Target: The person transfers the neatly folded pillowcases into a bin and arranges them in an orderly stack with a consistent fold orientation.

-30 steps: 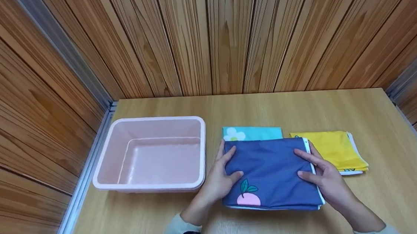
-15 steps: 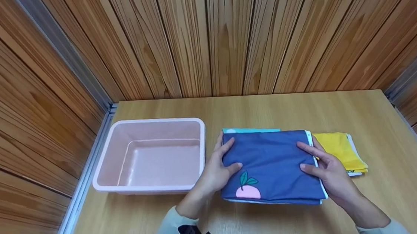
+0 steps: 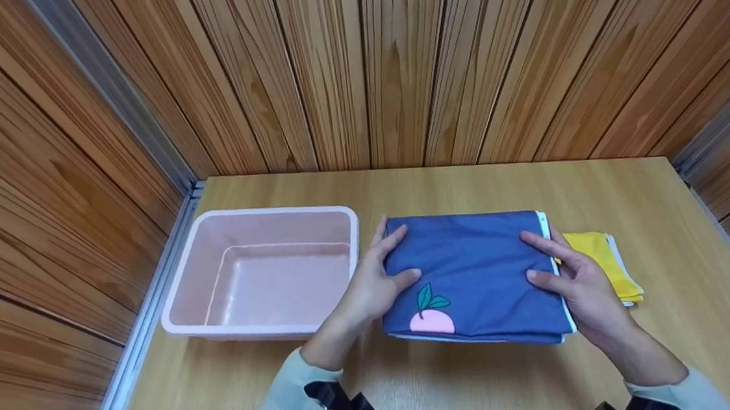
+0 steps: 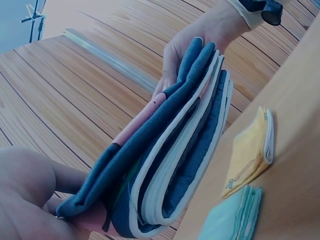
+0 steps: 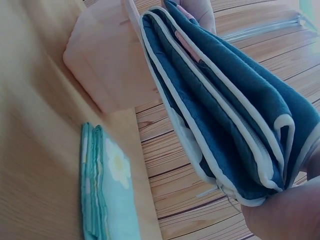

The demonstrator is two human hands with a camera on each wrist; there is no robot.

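A folded navy cloth with white edging and a pink fruit print is held up over the table, its several layers showing from the side in both wrist views. My left hand grips its left edge, thumb on top. On the opposite edge, my right hand holds it with the thumb and a finger over the top. Below it lies a folded teal cloth with a white flower, hidden from the head view. A folded yellow cloth rests on the table, partly behind my right hand.
To the left of the navy cloth stands a pale pink plastic bin with nothing inside. Wood-patterned panels rise behind the table, and a metal rail runs along its left side.
Both hands have raised the navy cloth and moved it away from me. It now covers the teal cloth in the head view and more of the yellow one.
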